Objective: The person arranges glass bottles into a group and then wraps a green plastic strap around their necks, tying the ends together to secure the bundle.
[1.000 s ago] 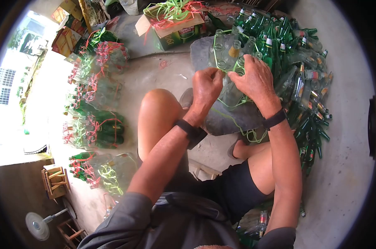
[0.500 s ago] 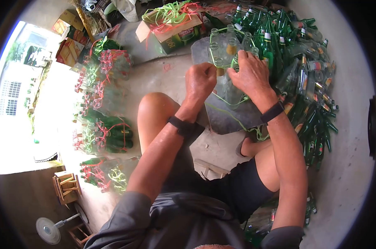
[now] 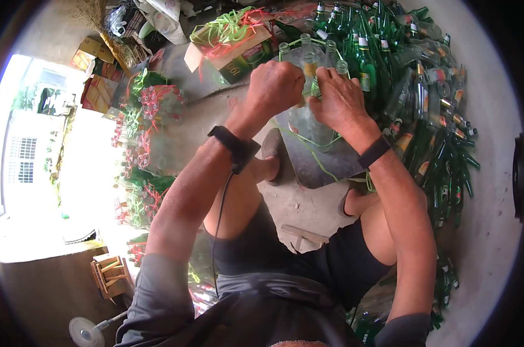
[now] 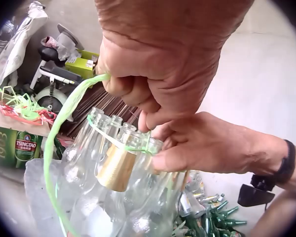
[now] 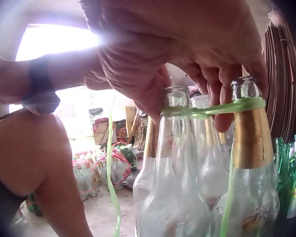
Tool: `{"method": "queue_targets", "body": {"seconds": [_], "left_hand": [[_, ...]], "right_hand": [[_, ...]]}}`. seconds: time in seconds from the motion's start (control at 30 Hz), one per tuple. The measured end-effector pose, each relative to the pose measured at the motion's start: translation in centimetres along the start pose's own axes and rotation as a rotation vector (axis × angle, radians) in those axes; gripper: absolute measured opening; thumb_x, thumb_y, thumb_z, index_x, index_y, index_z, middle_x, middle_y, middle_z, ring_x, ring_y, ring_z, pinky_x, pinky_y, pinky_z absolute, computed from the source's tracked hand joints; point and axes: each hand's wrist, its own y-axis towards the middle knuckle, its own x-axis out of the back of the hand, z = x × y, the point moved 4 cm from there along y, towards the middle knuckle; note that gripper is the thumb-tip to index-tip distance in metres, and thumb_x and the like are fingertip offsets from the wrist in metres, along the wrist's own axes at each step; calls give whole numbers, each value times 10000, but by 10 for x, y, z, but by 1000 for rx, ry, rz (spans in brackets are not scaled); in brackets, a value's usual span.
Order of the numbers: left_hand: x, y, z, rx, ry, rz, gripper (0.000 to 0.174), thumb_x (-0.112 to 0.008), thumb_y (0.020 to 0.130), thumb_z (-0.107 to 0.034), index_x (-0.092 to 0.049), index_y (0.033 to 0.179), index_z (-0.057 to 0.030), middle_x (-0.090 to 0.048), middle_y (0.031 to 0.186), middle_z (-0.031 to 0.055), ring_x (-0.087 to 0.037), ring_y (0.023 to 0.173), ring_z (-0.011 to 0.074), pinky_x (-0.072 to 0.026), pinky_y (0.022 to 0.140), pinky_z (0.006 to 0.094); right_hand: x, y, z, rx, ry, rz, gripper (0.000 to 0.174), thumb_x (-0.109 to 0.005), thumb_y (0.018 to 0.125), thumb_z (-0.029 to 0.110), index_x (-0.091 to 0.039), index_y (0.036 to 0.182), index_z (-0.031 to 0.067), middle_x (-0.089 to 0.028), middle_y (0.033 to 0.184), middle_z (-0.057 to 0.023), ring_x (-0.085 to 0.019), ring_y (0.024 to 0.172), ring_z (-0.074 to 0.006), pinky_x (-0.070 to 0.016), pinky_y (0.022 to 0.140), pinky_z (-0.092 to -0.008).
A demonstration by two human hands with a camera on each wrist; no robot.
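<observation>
Under my fingers: a cluster of clear bottles [image 5: 172,163] stands upright, necks bunched, on a grey slab [image 3: 320,168] just below both hands.
Left hand [image 3: 275,87]: my fingers are curled into a fist round the green string [image 4: 64,118]. The string leaves the thumb side of the fist and loops down beside the bottles.
Right hand [image 3: 338,104]: thumb and fingertips pinch the string where it bands the necks and press it against the glass. One neck at my fingertips wears gold foil.
String: one turn lies round the necks, just under their lips and taut between my fingertips. A loose run hangs from the left fist, and more lies on the slab on the wrist side of my hands.
Step in hand: cinching, I judge. The right hand pins the band in place while the left draws the free end.
Next move calls for: a firm right pinch while the slack comes out, then a knot made right at those fingertips. The band has to sit below the lips, or it may ride up and off.
Beyond my right knuckles: a pile [image 3: 424,87] of mostly green bottles, near the slab.
Beyond my left knuckles: a box [image 3: 238,52] heaped with green and red strings.
Out past my left wrist: tied bundles [image 3: 152,104] on the floor, well apart from the slab.
</observation>
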Motion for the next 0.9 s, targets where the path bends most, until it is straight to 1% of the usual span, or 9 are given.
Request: {"method": "queue_targets", "body": {"seconds": [0.17, 0.23, 0.27, 0.4, 0.6, 0.7, 0.8, 0.83, 0.9], "left_hand": [[-9, 30, 11, -45, -43, 104, 142, -657, 802, -169, -732, 762, -56, -668, 706, 163, -672, 693, 373, -537, 653, 455], [-15, 35, 24, -5, -91, 159, 155, -684, 789, -186, -772, 819, -62, -678, 709, 158, -669, 667, 353, -540, 660, 437], [-18, 37, 29, 14, -102, 185, 181, -712, 779, -207, -789, 855, -61, -691, 714, 149, -675, 641, 303, -541, 657, 413], [-22, 35, 43, 67, -126, 249, 188, -723, 786, -218, -800, 868, -67, -710, 723, 142, -685, 638, 265, -546, 660, 400], [-22, 16, 54, 159, -222, 175, 185, -737, 788, -199, -826, 906, -87, -744, 749, 115, -706, 664, 232, -567, 680, 370], [-23, 0, 51, 257, -231, 103, 188, -752, 793, -184, -822, 915, -60, -742, 736, 99, -700, 665, 187, -567, 682, 345], [-26, -20, 53, 435, -430, -57, 211, -786, 812, -164, -796, 938, 5, -707, 732, 64, -628, 661, 100, -537, 630, 305], [-29, -24, 48, 437, -431, -58, 211, -786, 812, -164, -796, 938, 5, -707, 732, 64, -628, 661, 100, -537, 630, 305], [-33, -36, 46, 628, -579, -227, 257, -796, 827, -184, -775, 963, 33, -668, 711, 41, -597, 627, 106, -515, 570, 316]], "right_hand": [[4, 0, 4, -13, -5, 17, 478, -739, 810, 196, -574, 1231, 41, -676, 1103, -149, -681, 1058, -339, -454, 930, -497], [3, 0, 3, -22, -20, 51, 487, -737, 808, 189, -572, 1241, 37, -677, 1102, -151, -683, 1060, -338, -454, 930, -495], [3, 0, 2, -22, -16, 43, 479, -733, 806, 188, -573, 1232, 38, -679, 1104, -153, -682, 1064, -339, -453, 931, -493], [4, 1, 1, -22, 19, 39, 451, -720, 803, 189, -573, 1204, 43, -683, 1117, -158, -679, 1075, -346, -451, 934, -494], [2, 0, -1, -18, 23, 20, 417, -709, 811, 196, -569, 1174, 45, -687, 1132, -160, -677, 1084, -345, -456, 928, -496], [2, -1, -3, 17, 45, 9, 412, -709, 817, 205, -567, 1167, 42, -687, 1136, -159, -675, 1088, -344, -466, 911, -495], [-1, -1, -5, 38, 17, 0, 404, -715, 832, 236, -565, 1150, 36, -690, 1124, -163, -671, 1089, -357, -473, 899, -492], [1, -1, -6, 39, 16, 1, 404, -715, 832, 236, -565, 1150, 36, -690, 1124, -163, -671, 1089, -357, -473, 899, -492], [5, -1, -7, 48, 36, 63, 473, -744, 827, 252, -560, 1198, 23, -665, 1173, -170, -656, 1105, -365, -479, 901, -480]]}}
